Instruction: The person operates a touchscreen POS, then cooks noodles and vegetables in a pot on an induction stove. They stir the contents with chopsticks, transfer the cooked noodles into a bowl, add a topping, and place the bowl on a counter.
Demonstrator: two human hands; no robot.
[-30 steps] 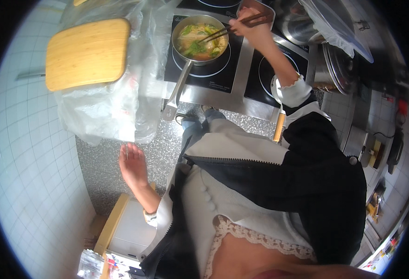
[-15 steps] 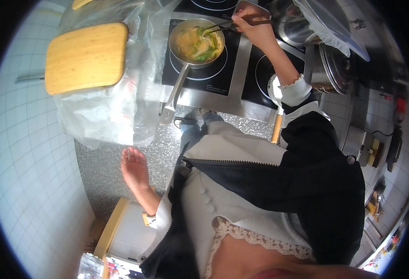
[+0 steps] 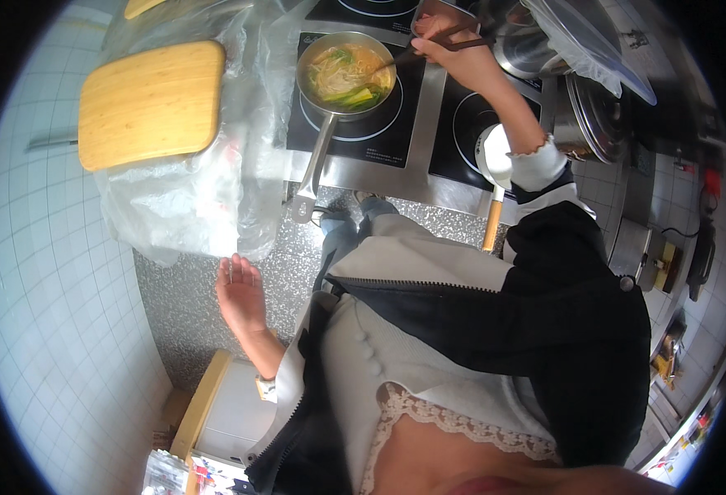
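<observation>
Right hand: the right hand (image 3: 453, 51) is far and to the right, closed around a pair of chopsticks (image 3: 429, 49). The grip sits at their upper end, which I judge keeps the fingers away from the hot soup.
Chopsticks: they slant left and down from the hand, and their tips reach into the pot over its right rim.
Pot: the small steel pot (image 3: 345, 73) stands on the left burner of the black cooktop (image 3: 379, 140), far from the body. It holds noodles in an orange broth with green leaves.
Pot handle: the long handle (image 3: 313, 169) points near, toward the person and past the cooktop's edge, likely so a free hand can take it.
Left hand: the left hand (image 3: 239, 293) is open with fingers spread, holds nothing and touches nothing. It hangs low at the near left, over the speckled floor (image 3: 190, 297), well apart from the pot, seemingly held clear of the heat.
Cutting board: a wooden cutting board (image 3: 150, 103) lies far left, resting on a crumpled clear plastic sheet (image 3: 190, 206) that covers the surface beside the cooktop.
Right of the cooktop: a lidded steel pot (image 3: 594, 115) stands beside the right burner, and a wooden-handled ladle (image 3: 493, 177) lies on the cooktop's near right.
</observation>
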